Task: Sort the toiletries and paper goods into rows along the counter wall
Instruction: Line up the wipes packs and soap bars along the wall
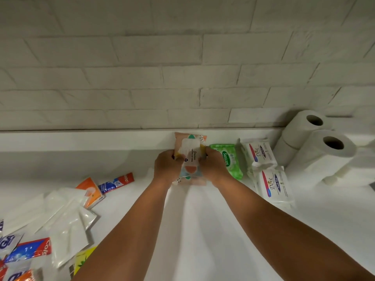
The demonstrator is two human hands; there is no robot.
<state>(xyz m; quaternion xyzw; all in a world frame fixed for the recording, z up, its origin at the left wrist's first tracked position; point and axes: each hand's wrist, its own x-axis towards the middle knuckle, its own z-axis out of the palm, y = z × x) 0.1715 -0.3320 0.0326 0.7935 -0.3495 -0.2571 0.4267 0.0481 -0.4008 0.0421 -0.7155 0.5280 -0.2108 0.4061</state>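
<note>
A pastel patterned wet-wipes pack (pixel 190 145) lies on the white counter (pixel 203 220) with its far end against the low back ledge. My left hand (pixel 166 166) grips its left side and my right hand (pixel 213 165) grips its right side. Right of it a green Sanicare wipes pack (pixel 229 159) lies in the same row, then two white Dove wipes packs (pixel 260 152) (pixel 274 185). Toilet paper rolls (pixel 322 151) stand at the far right by the wall.
At the left lies a loose pile: clear tissue packs (pixel 67 216), an orange tissue pack (pixel 91 191), a red-and-blue toothpaste box (pixel 116 183), another toothpaste box (pixel 28 252) and sachets at the lower left. A white brick wall (pixel 162 78) rises behind the ledge.
</note>
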